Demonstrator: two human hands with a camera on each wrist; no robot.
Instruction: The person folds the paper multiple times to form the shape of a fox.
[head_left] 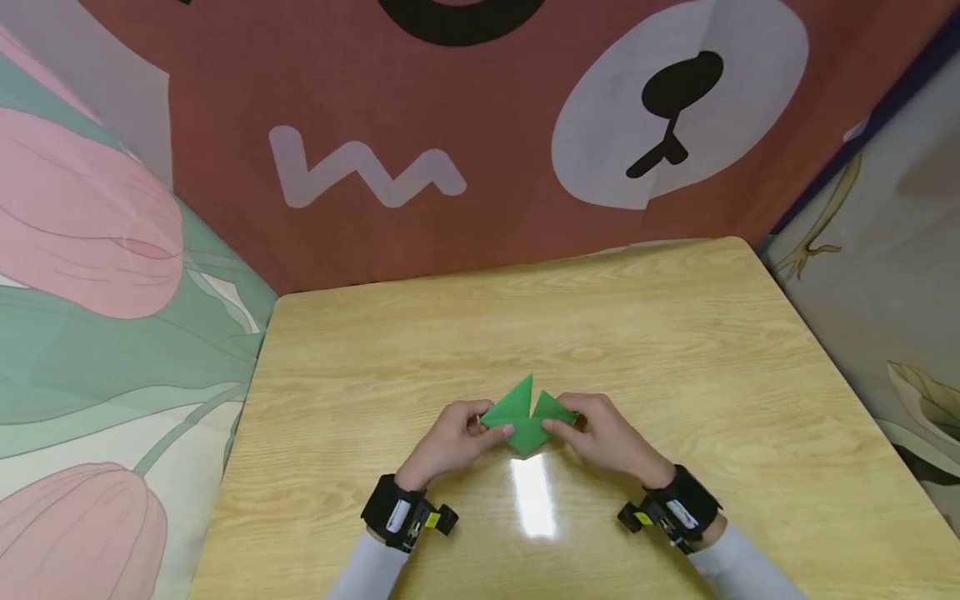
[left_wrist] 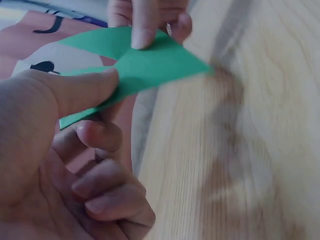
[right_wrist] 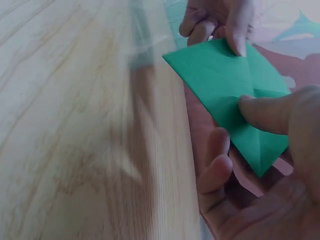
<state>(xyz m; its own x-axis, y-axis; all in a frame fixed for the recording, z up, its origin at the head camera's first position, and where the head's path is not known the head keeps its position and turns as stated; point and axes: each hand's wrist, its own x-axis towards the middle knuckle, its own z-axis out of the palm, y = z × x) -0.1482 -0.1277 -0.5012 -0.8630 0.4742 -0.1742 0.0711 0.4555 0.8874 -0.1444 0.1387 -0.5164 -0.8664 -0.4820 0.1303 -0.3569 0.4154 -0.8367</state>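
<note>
A folded piece of green paper [head_left: 528,433] is held between the two hands, near the middle of the table. In the head view two pointed flaps stick up at its far side with a gap between them, and one corner points toward the person. My left hand [head_left: 456,439] pinches its left side, thumb on top and fingers curled beneath. On the other side my right hand [head_left: 609,432] grips the paper the same way. Creases run across the green paper [right_wrist: 215,75] in the right wrist view. Both wrist views show it raised above the table, thumbs pressed on its face.
The light wood table [head_left: 360,350] reaches to a brown cloth backdrop [head_left: 495,225] with a cartoon face. Floral-patterned cloth [head_left: 90,350] hangs at the left, and a pale patterned one [head_left: 885,275] at the right. Each wrist wears a black strap with a small camera.
</note>
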